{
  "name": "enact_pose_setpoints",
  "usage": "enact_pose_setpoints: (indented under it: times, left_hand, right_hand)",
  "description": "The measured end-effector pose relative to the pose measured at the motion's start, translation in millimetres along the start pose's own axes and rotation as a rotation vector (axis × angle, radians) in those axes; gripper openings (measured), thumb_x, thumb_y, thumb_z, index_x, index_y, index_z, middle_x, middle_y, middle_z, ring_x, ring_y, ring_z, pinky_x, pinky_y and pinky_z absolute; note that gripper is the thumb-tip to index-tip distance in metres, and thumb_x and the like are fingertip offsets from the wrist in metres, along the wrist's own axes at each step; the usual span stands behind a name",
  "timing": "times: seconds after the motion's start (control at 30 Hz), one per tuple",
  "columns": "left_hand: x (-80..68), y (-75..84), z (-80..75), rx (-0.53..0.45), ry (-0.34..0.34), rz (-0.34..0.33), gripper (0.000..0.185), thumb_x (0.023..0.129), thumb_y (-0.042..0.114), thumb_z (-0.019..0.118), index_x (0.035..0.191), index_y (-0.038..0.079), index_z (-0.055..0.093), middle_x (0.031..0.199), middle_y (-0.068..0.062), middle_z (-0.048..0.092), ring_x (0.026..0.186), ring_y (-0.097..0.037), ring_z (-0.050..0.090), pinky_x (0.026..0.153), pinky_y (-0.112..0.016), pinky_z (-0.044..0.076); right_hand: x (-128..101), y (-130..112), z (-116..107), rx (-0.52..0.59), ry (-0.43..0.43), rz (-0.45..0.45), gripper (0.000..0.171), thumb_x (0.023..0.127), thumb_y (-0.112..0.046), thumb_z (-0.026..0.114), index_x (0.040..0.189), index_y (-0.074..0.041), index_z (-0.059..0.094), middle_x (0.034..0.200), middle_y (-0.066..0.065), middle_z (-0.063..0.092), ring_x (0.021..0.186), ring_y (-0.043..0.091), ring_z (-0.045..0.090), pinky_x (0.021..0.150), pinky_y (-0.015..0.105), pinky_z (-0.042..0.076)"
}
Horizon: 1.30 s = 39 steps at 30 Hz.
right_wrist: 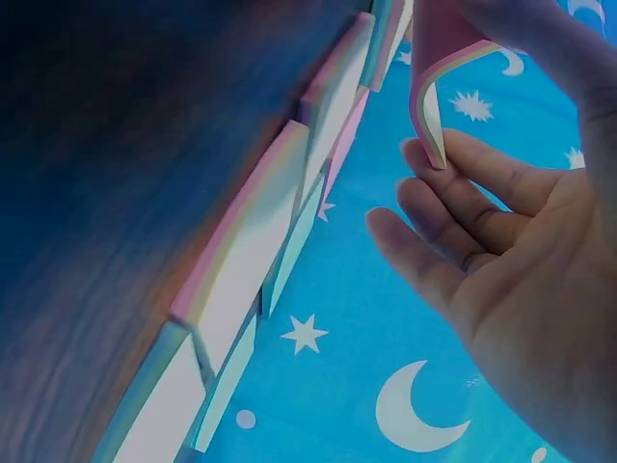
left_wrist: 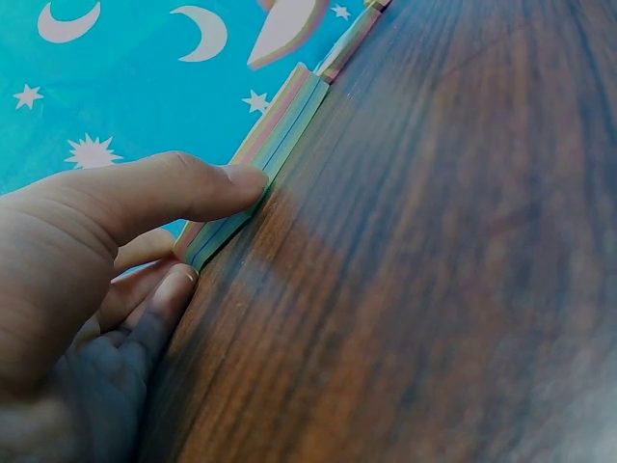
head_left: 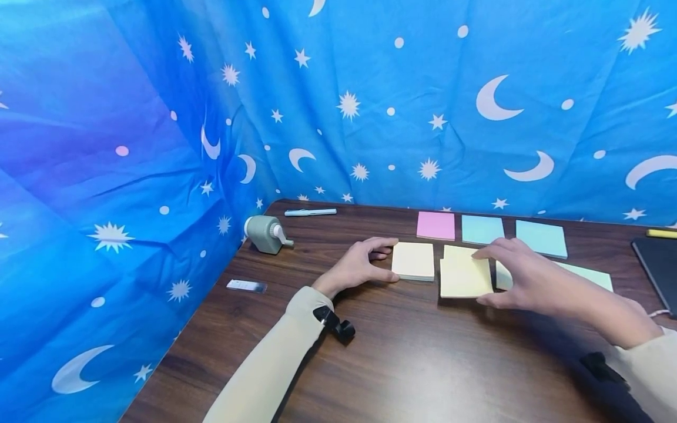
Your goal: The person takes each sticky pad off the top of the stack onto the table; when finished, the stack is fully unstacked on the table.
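Observation:
My left hand (head_left: pixel 370 263) rests at the left edge of a pale yellow sticky-note pad (head_left: pixel 414 260), with the thumb at the near corner and the index finger at the far corner. In the left wrist view the thumb tip of that hand (left_wrist: pixel 116 241) presses the pad's side (left_wrist: pixel 280 116). To the right, my right hand (head_left: pixel 510 273) pinches a yellow sheet (head_left: pixel 462 275) between thumb and fingers. The right wrist view shows this sheet (right_wrist: pixel 426 82) curled and lifted off the table, held at its top by the hand (right_wrist: pixel 511 251).
Pink (head_left: pixel 436 225), light blue (head_left: pixel 482 229) and blue (head_left: pixel 541 238) pads lie in a row behind, and a green one (head_left: pixel 587 275) lies under my right forearm. A pencil sharpener (head_left: pixel 267 233) and a pen (head_left: pixel 310 212) sit at the far left. A black notebook (head_left: pixel 658 264) is at the right edge.

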State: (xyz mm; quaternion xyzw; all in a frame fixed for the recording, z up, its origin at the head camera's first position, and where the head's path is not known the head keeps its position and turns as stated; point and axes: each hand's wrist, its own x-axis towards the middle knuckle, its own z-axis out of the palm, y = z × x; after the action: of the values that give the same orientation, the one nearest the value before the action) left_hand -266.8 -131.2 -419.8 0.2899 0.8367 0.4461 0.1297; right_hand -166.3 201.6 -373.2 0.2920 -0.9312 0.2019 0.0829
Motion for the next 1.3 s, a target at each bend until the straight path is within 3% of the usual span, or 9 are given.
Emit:
enact_pose_setpoints:
  times: [0.43,0.9,1.3]
  left_hand:
    - [-0.5,1.9,-0.2,0.001,-0.002,-0.003,0.075,0.086,0.018,0.09,0.153,0.012,0.058,0.146,-0.003,0.06,0.125,-0.015,0.06,0.107,-0.028,0.048]
    - [-2.3,1.5,-1.3,-0.012,-0.001,-0.004,0.075,0.086,0.018,0.091,0.153,0.012,0.058,0.146,-0.003,0.06,0.126,-0.016,0.06,0.108,-0.029,0.048]
    - [-1.4,2.2,0.0,-0.014,-0.011,-0.011,0.076,0.086,0.017,0.09,0.154,0.013,0.057,0.148,-0.003,0.059,0.126,-0.016,0.06,0.107,-0.028,0.048]
  right_hand:
    - [-32,-12,14,0.003,-0.109,0.082,0.079,0.067,-0.041,0.101,0.125,0.001,0.067,0.119,0.013,0.064,0.111,0.037,0.06,0.089,0.056,0.055]
    - [-29,-26,21,-0.053,-0.12,0.09,0.085,0.066,-0.044,0.101,0.124,0.006,0.065,0.112,0.011,0.06,0.098,0.03,0.056,0.078,0.048,0.054]
    - [-35,-24,25,-0.064,-0.125,0.092,0.085,0.069,-0.05,0.098,0.128,0.002,0.066,0.118,0.015,0.061,0.104,0.034,0.058,0.081,0.053,0.057]
